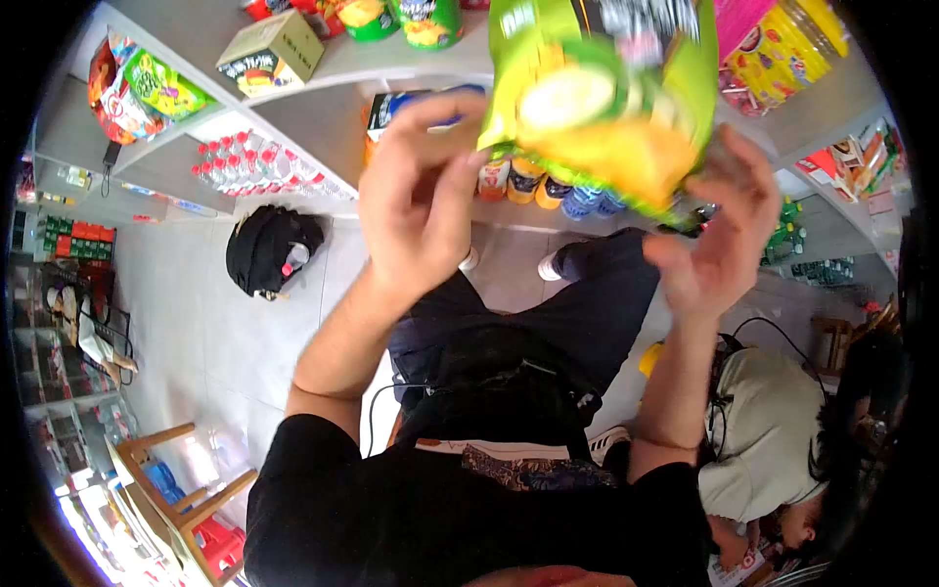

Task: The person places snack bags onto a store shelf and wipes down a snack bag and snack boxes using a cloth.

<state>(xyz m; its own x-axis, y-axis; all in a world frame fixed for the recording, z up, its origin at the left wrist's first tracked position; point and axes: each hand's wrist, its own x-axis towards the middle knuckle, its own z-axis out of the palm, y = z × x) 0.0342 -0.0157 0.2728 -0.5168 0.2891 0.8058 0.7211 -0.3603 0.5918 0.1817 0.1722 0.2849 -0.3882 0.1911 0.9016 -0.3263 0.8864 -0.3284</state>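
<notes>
Head view: bag [606, 112] is up at the top centre, in front of the shelf [318, 103], hiding a good part of it. Left hand [416, 196] half curled, thumb tip at the bag's lower left corner, index finger going up to its left edge; can't tell how firm the pinch is. Right hand [724, 230] loosely open, thumb well apart from the fingers, fingertips by the lower right edge; blurred, contact unclear.

Around: drink bottles [524, 183] in a row just below the bag, partly covered. Box [271, 56] on the upper shelf, beside tubs [430, 24]. Backpack [269, 252] on the floor, below the red-capped bottles [240, 161]. Person [768, 430] crouched at lower right, near the right forearm. Wooden frame [186, 489] at lower left.

Materials: bag is glossy green film, crinkled at the lower edge, with yellow print. Box is boxy card, backpack soft black fabric, floor [196, 313] smooth grey tile.

Containers: jar [797, 49] at upper right, clear with a yellow lid, packed with colourful stuff. Red-capped bottles are clear. Bag's contents not visible.
</notes>
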